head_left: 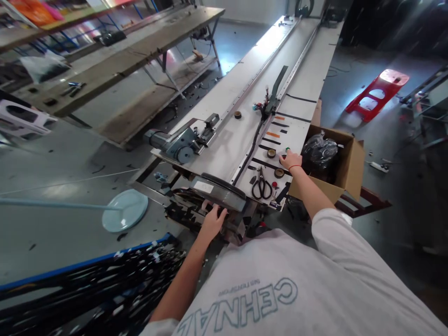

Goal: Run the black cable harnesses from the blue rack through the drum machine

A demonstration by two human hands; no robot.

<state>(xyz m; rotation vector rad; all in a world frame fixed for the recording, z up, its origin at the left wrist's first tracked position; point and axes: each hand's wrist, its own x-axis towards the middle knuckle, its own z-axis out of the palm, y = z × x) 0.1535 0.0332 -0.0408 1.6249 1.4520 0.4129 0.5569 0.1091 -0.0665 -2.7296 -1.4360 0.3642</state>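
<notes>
My left hand (213,221) is at the near end of the long white table, fingers apart, touching the lower front edge of a dark machine housing (224,190). My right hand (292,160) is at the table's right edge, fingers bent over a dark roll of tape that they mostly hide. Just beyond its fingertips shows a small green button (287,149). Close by lie a brown-cored tape roll (271,149) and another tape roll (279,169). Black-handled scissors (262,186) rest nearer me, beside a red button (275,185).
An open cardboard box (350,163) with black plastic-wrapped contents stands right of the table. A motor unit (184,147) sits at the table's left. A cable bundle (252,149) runs along a rail. A red stool (378,95) lies beyond. A workbench (140,51) stands left.
</notes>
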